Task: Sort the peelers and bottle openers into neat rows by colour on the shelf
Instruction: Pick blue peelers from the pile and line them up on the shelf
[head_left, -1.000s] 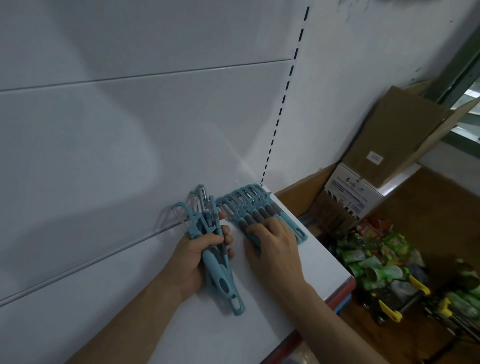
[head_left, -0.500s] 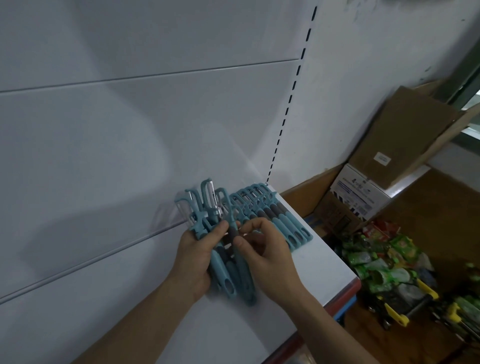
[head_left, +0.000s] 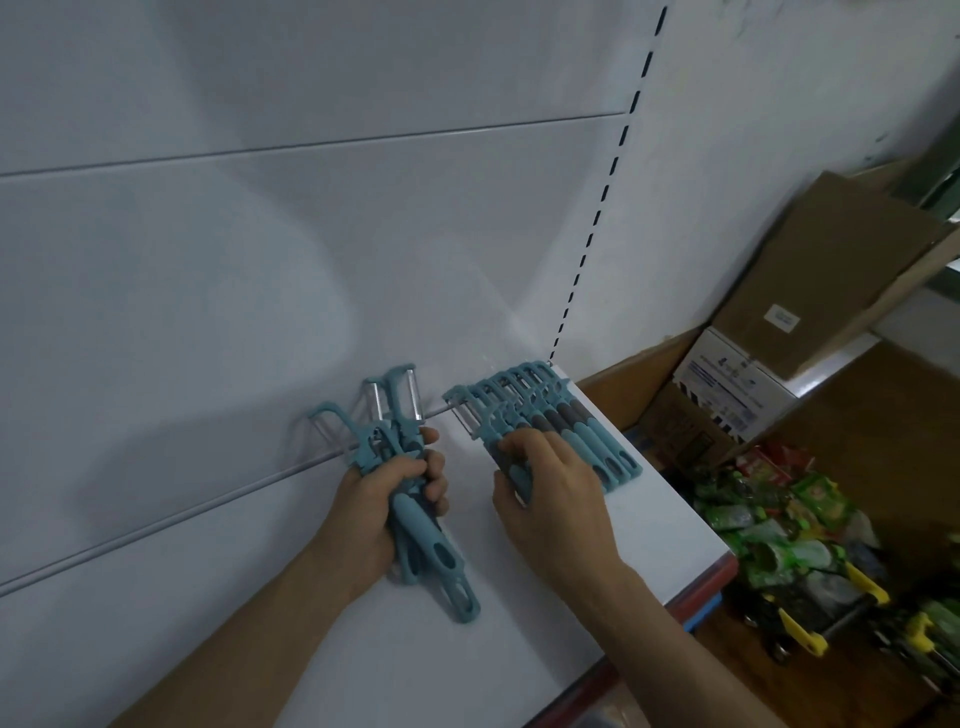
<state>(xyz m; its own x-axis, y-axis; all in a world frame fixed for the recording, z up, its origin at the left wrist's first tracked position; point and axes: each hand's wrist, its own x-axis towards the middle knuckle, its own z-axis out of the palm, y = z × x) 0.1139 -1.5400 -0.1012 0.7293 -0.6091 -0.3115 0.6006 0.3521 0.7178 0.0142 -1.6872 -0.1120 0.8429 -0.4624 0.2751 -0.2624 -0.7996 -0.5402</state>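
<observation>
The left hand (head_left: 387, 499) is gripping a bunch of teal peelers (head_left: 410, 467) while the right hand's (head_left: 558, 491) spread fingers are pressing the teal-and-grey row (head_left: 566, 426) flat on the white shelf (head_left: 665, 530).

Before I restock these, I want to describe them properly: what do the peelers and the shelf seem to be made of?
The peelers look like matte teal plastic with grey grip sections that may be rubbery; the blades shine like bare metal. The shelf looks like smooth white painted metal, judging by its thin edge and the slotted upright behind, though that is a guess.
</observation>
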